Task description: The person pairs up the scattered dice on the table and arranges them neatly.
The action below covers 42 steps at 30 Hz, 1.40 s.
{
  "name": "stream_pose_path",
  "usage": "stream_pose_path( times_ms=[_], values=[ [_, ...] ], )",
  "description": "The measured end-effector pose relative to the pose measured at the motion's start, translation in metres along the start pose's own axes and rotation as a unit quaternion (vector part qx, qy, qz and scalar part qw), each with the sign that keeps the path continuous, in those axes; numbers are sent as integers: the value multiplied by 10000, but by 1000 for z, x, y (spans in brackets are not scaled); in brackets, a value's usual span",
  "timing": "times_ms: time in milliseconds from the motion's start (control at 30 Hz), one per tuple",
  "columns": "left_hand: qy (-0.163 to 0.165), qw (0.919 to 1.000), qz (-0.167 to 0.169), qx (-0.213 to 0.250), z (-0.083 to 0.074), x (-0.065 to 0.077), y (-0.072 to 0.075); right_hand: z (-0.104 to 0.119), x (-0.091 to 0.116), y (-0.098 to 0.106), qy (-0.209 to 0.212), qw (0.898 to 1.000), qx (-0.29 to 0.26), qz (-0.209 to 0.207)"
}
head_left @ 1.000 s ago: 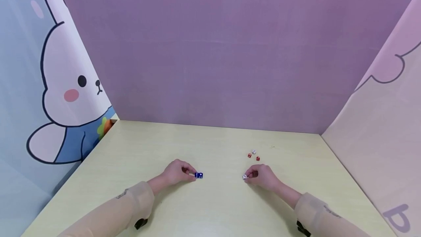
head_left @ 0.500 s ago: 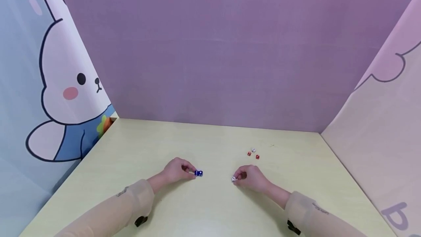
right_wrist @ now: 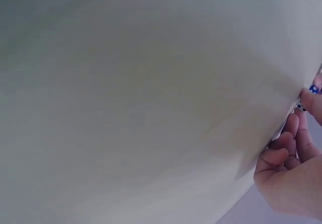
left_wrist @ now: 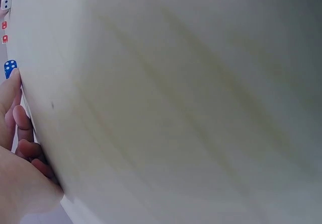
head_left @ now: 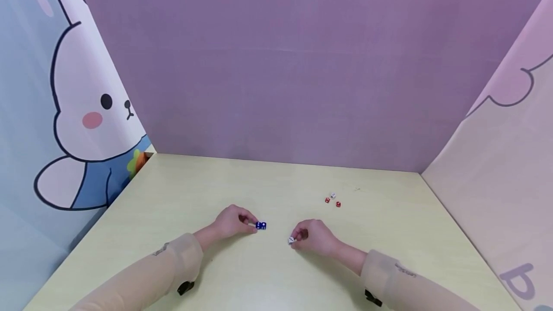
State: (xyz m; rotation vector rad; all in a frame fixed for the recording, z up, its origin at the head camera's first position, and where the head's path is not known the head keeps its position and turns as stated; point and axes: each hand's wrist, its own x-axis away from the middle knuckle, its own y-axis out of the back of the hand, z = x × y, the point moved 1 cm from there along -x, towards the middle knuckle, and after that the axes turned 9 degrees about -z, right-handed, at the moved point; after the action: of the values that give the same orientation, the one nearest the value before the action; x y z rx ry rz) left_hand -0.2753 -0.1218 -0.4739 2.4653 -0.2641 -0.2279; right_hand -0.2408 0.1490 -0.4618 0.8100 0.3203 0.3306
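In the head view, below centre, the left hand [head_left: 233, 221] pinches the left end of two touching blue cubic dice [head_left: 261, 225] with white pips. To their right, the right hand [head_left: 314, 237] grips a white cubic die [head_left: 291, 240] with dark pips. Red cubic dice [head_left: 327, 200] lie right of centre; the second white die [head_left: 333, 196] beside them shows there alone. The right wrist view reveals curled lower fingers [right_wrist: 275, 157], largely covered from above.

A purple letter resembling b [head_left: 516, 271] is being displayed on the pale pink wall sheet [head_left: 488, 196], dark lettering [head_left: 405, 270] too small to read is being borne by both beige cloth sleeves [head_left: 427, 289], and white pips [head_left: 263, 224] are being shown on two blue cubic dice [head_left: 261, 226].
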Motion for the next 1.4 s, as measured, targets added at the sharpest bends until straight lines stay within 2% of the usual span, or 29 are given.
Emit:
stream_pose_path(
  times_ms=[367, 600, 867, 1133, 1400],
  values=[
    [69, 10000, -49, -33, -1, 1, 0, 20, -9, -20, 128, 9999, -88, 37],
    [-54, 10000, -43, 31, 5, 3, 3, 36, -14, -30, 111, 9999, -103, 24],
    [-3, 9999, -24, 157, 7, 15, 7, 44, -18, -41, -49, 9999, 136, -47],
    [-57, 9996, 111, 252, 2, 30, 4, 49, -25, -47, -78, 9995, 278, -132],
    [-203, 9998, 12, 83, -4, 32, 0, 54, -29, -52, -20, 9992, 331, -229]
  ],
)
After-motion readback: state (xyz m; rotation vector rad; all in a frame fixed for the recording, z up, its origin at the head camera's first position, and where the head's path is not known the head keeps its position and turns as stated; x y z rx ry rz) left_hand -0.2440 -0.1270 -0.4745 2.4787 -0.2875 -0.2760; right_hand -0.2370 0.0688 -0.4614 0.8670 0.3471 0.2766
